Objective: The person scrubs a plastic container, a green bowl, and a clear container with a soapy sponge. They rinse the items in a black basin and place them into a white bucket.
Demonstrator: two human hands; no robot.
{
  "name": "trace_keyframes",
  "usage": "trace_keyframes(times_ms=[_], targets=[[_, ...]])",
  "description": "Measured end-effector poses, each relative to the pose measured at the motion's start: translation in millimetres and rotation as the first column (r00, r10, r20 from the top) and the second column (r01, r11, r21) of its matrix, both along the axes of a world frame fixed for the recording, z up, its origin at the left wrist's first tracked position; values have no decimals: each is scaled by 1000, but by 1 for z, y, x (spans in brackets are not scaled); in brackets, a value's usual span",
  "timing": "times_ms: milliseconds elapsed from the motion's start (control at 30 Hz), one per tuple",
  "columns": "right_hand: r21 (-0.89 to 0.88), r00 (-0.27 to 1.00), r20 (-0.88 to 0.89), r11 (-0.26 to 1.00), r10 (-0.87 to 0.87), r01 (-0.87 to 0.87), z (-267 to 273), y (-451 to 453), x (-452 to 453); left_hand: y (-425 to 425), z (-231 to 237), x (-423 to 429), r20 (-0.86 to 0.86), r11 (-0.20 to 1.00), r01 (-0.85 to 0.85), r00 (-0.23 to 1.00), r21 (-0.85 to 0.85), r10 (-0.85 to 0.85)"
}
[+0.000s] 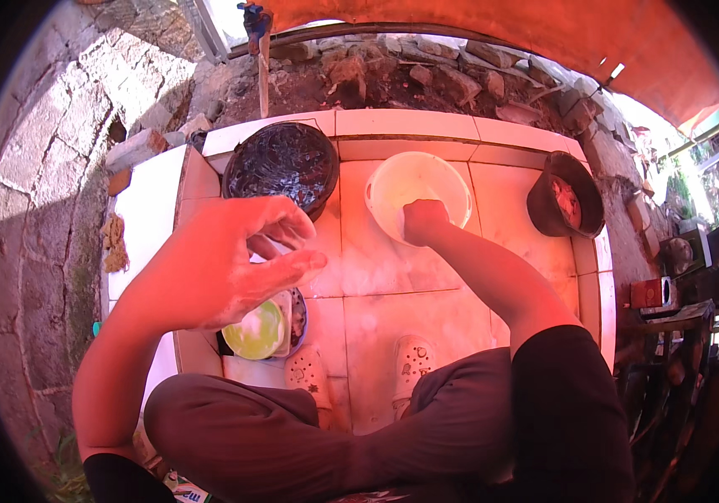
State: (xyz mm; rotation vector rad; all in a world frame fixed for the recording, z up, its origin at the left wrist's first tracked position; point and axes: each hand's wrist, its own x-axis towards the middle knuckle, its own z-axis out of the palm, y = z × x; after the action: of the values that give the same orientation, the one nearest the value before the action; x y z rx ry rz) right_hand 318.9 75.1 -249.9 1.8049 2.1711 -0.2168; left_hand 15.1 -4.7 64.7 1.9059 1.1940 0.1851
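My left hand (252, 258) hangs in the air over the left side of the tiled basin. Its fingers are curled with the thumb apart, nothing sits between them, and whitish suds coat the skin. Below it lies a stack of dishes with a green bowl (257, 332) on top, partly covered by the hand. My right hand (425, 221) reaches into a pale plastic bucket (416, 173) over its near rim. The fingers there are hidden, so their grip does not show. Behind my left hand stands a round black tub (281, 165) holding a liquid with a shiny surface.
A dark bucket (538, 200) with reddish contents leans in the right back corner. Low tiled walls (403, 124) surround the floor (397, 270). A blue tap (256, 25) rises behind, near stones. A yellowish scrubber (114, 242) rests on the left ledge. My clogs (413, 364) stand inside.
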Motion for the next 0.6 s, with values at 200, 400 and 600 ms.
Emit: trace_keyframes(times_ms=[200,400,600], targets=[[-33,982,-154,994,-107,104,9,6,1,-7,-14,-12,-63,998,56,997,41,-53],[-94,614,-701,900,-363,425,32,11,51,4,-58,-36,26,993,102,994,66,-104],[-216,290,-908,932,-302,292,49,-1,118,6,-60,-38,110,991,121,986,56,-126]])
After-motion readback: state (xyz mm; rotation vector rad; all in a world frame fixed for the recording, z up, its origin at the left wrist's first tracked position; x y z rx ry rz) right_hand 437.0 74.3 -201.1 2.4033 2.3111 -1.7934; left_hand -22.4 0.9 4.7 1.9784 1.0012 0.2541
